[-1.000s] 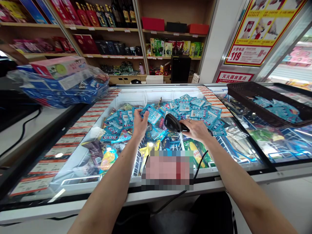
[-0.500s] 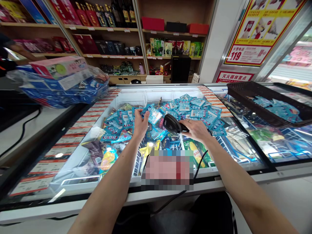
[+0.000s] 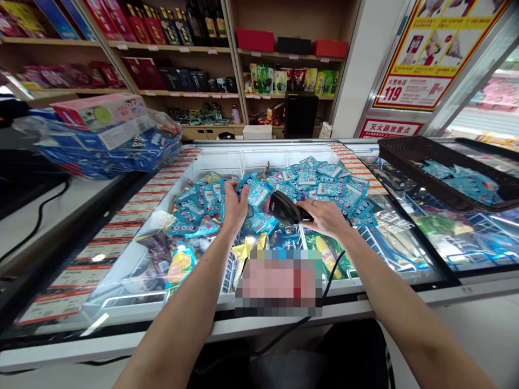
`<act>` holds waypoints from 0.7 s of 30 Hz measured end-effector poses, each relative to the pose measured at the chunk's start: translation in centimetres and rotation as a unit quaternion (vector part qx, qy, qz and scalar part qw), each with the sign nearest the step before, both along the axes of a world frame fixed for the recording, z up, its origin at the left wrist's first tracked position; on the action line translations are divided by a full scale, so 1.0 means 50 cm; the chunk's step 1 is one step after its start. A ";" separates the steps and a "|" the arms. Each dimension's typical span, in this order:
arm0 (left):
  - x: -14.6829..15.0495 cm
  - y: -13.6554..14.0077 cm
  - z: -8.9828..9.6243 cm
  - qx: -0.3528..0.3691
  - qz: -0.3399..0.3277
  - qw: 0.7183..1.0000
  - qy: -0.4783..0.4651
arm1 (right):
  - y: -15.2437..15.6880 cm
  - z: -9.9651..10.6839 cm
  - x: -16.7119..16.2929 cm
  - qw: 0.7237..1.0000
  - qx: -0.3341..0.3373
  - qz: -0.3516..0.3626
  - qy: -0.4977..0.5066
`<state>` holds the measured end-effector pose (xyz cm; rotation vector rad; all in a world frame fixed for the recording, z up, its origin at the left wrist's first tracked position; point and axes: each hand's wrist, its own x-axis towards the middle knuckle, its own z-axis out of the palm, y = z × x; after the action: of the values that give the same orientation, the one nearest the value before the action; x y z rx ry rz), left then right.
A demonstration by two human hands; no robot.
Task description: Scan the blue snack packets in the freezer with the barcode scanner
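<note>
My left hand [image 3: 235,208] pinches a blue packet [image 3: 257,192], its printed side with a white barcode label facing up. In my right hand [image 3: 324,217] is a black barcode scanner [image 3: 284,207], its head close to the packet and pointing left. The scanner's black cable [image 3: 334,267] runs down past the freezer's front edge. Under both hands lie many similar blue packets [image 3: 330,188], spread over the chest freezer [image 3: 214,156]. Yellow and green ice-cream wrappers [image 3: 324,254] show beneath them.
A brown basket [image 3: 450,186] with more blue packets rests on the right. Plastic-wrapped boxes [image 3: 101,135] are stacked at the left. A blurred-out rectangular object [image 3: 279,283] lies at the front edge. Shelves [image 3: 182,48] of bottles and boxes stand behind.
The packet in my left hand has tilted slightly, and the scanner has shifted a little. At the upper left, a person's arm has moved out of view.
</note>
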<state>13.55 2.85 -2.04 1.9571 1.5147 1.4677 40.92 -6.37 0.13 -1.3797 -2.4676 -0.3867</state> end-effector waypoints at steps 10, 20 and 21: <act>0.001 0.002 -0.002 -0.009 0.015 1.000 -0.009 | 0.000 -0.001 0.000 1.000 0.003 0.003 0.008; -0.013 -0.025 0.034 0.116 0.147 0.974 0.130 | 0.004 -0.004 0.015 0.999 0.011 -0.045 0.011; -0.014 -0.029 0.037 0.117 0.160 0.969 0.150 | 0.004 -0.003 0.016 0.999 0.009 -0.050 0.011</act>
<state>12.85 1.40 -0.21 2.2361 1.9431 1.5918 41.71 -6.16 -0.03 -1.4965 -2.3776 -0.4136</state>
